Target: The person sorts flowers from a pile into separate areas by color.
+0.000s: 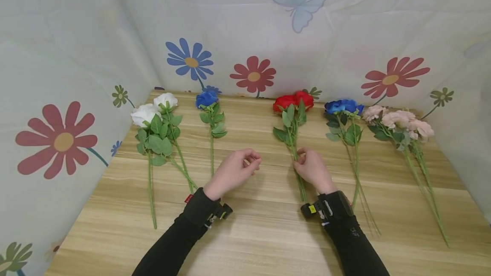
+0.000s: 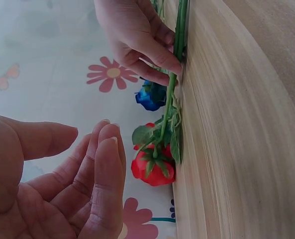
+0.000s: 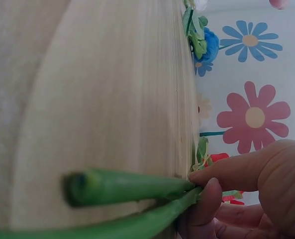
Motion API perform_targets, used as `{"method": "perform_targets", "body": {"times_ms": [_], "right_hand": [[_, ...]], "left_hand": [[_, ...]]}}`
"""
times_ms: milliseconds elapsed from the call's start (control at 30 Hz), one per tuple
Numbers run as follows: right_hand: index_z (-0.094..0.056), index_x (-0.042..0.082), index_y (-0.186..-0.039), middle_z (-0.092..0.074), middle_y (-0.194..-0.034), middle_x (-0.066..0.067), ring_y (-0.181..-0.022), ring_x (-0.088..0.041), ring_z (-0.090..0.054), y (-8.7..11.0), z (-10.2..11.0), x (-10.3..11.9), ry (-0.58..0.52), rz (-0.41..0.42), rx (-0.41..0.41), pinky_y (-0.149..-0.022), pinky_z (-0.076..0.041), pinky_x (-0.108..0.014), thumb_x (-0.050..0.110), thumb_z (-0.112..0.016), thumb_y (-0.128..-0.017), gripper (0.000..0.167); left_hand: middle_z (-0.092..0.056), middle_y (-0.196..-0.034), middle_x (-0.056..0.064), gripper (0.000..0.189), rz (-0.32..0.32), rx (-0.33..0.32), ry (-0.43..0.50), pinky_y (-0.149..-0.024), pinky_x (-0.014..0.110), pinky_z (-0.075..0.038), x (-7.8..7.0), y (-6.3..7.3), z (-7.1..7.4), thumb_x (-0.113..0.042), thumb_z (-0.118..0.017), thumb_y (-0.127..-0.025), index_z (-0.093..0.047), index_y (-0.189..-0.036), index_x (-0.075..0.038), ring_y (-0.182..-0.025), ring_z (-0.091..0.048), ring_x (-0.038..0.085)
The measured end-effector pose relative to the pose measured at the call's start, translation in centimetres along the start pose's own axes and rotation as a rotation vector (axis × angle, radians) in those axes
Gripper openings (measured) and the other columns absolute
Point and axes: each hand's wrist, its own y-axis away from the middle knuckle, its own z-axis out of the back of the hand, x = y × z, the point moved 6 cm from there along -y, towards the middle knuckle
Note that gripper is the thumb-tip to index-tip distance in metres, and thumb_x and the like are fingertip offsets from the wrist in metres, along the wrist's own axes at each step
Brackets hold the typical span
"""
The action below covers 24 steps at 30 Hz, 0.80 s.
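In the head view my right hand [image 1: 313, 170] pinches the green stems of the red roses [image 1: 293, 100], which lie at the middle of the table. The right wrist view shows thumb and finger closed on two stems [image 3: 132, 186], their cut ends toward the camera. My left hand [image 1: 235, 169] hovers over the wood between a single blue rose [image 1: 207, 99] and the red ones. Its fingers are loosely bent with nothing between them, as the left wrist view also shows.
White roses [image 1: 143, 115] lie at the left of the table [image 1: 253, 233]. Right of the red roses are more blue roses [image 1: 343, 106], then pale pink flowers [image 1: 400, 120] with long stems. A printed curtain [image 1: 230, 7] stands along the back and sides.
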Motion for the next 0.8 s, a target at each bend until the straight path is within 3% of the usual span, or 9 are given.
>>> {"method": "perform_targets", "body": {"times_ms": [267, 800], "right_hand": [[-0.056, -0.009, -0.128, -0.072, -0.103, -0.027, -0.086, -0.033, -0.07, -0.02, 0.26, -0.59, 0.001, -0.06, 0.0, -0.072, -0.056, -0.039, 0.009, -0.063, -0.094, 0.04], [-0.057, -0.01, -0.128, -0.073, -0.099, -0.025, -0.084, -0.031, -0.072, 0.08, 0.41, -0.49, 0.011, -0.047, -0.017, -0.074, -0.057, -0.041, 0.012, -0.065, -0.093, 0.041]], "left_hand": [[-0.073, -0.093, 0.009, 0.024, 0.012, 0.001, 0.004, -0.061, 0.023, -0.051, -0.01, 0.05, -0.03, -0.018, -0.057, -0.103, -0.07, -0.113, 0.0, -0.078, -0.073, 0.03], [-0.074, -0.093, 0.007, 0.024, 0.005, -0.013, -0.021, -0.062, 0.022, -0.051, 0.16, -0.02, 0.01, -0.019, -0.058, -0.103, -0.07, -0.113, -0.001, -0.075, -0.072, 0.023]]}}
